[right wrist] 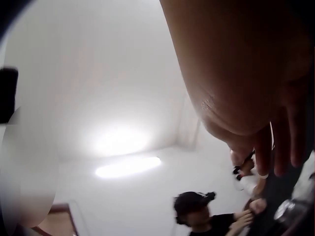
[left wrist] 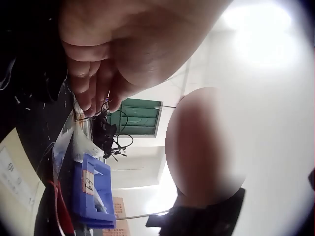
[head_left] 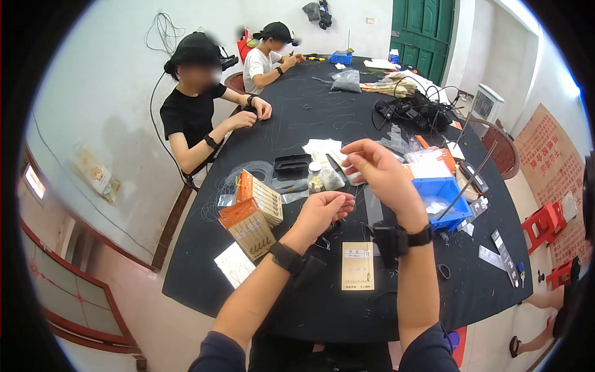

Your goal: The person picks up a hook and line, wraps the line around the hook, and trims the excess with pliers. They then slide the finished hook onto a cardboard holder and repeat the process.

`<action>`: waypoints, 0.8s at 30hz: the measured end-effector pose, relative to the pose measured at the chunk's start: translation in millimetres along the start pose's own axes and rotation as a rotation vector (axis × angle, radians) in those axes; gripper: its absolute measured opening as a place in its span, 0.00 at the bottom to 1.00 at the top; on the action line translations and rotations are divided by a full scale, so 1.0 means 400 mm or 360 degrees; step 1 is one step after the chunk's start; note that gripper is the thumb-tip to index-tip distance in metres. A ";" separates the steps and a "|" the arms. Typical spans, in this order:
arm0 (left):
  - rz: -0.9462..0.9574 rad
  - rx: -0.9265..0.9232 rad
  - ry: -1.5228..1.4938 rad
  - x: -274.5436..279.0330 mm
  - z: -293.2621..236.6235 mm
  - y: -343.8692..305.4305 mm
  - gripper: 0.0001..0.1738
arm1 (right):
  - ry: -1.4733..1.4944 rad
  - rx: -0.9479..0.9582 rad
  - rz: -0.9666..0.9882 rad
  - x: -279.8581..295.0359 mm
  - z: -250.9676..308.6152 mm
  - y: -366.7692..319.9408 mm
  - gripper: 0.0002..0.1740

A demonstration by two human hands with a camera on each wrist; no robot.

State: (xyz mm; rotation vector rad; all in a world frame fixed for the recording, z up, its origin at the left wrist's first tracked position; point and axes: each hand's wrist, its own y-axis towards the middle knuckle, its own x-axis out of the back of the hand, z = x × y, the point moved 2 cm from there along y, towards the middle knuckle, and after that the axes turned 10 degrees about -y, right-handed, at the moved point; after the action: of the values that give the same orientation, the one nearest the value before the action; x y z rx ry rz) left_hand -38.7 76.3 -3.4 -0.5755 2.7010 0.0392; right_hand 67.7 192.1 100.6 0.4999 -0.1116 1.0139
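In the head view my left hand (head_left: pixel 321 216) is over the near middle of the table, thumb and fingertips brought together. A thin dark line (left wrist: pixel 84 118) shows at those fingertips in the left wrist view, pinched there; its far end is lost against the background. My right hand (head_left: pixel 385 177) is raised higher, to the right, its fingers loosely bent and pointing left. In the right wrist view its fingers hang nearly straight, with no object plainly visible in them. Between and beyond the hands stands a small lidded jar (head_left: pixel 315 178). A printed card (head_left: pixel 357 266) lies on the table below them.
Orange-topped hook cards (head_left: pixel 248 224) stand left of my left hand, before coiled clear line (head_left: pixel 251 177). A blue bin (head_left: pixel 441 201) sits right of my right wrist. Scissors (head_left: pixel 443 271) lie near the front. Two people (head_left: pixel 197 102) work along the table's far left side.
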 end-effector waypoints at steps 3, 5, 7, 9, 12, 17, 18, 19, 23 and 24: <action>-0.0019 0.0005 -0.0149 0.009 0.002 -0.006 0.18 | -0.0640 -0.0007 -0.0146 0.011 -0.055 0.006 0.16; -0.0035 0.0015 -0.0217 0.016 0.011 -0.004 0.19 | -0.0715 -0.0040 -0.0236 0.025 -0.108 0.010 0.15; -0.0025 0.0031 -0.0297 0.018 0.017 -0.002 0.19 | -0.0961 -0.0171 -0.0210 0.041 -0.128 0.006 0.11; -0.0013 0.0024 -0.0362 0.022 0.025 -0.001 0.19 | -0.1011 -0.0295 -0.0042 0.054 -0.125 -0.012 0.09; -0.0009 -0.0027 -0.0402 0.027 0.036 -0.003 0.20 | -0.1004 -0.0378 0.0164 0.041 -0.130 -0.018 0.08; -0.0016 -0.0093 -0.0393 0.028 0.042 0.000 0.20 | -0.1048 -0.0133 0.0151 0.007 -0.134 -0.014 0.09; -0.0021 -0.0105 -0.0391 0.027 0.040 -0.001 0.20 | -0.1030 -0.0108 0.0124 0.002 -0.137 -0.011 0.09; -0.0027 -0.0116 -0.0387 0.026 0.039 -0.002 0.20 | -0.1010 -0.0085 0.0096 -0.003 -0.141 -0.009 0.09; -0.0079 -0.0133 -0.0341 0.024 0.031 -0.005 0.19 | -0.1096 -0.0070 0.0135 -0.005 -0.162 -0.007 0.08; -0.0083 -0.0136 -0.0338 0.024 0.030 -0.005 0.18 | -0.1074 -0.0068 0.0167 -0.004 -0.167 -0.005 0.08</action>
State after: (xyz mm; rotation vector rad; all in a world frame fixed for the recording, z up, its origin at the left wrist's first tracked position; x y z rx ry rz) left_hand -41.9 72.1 -18.1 -0.6290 2.4868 0.1919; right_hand 59.2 219.9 40.6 0.7878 -0.7647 0.9074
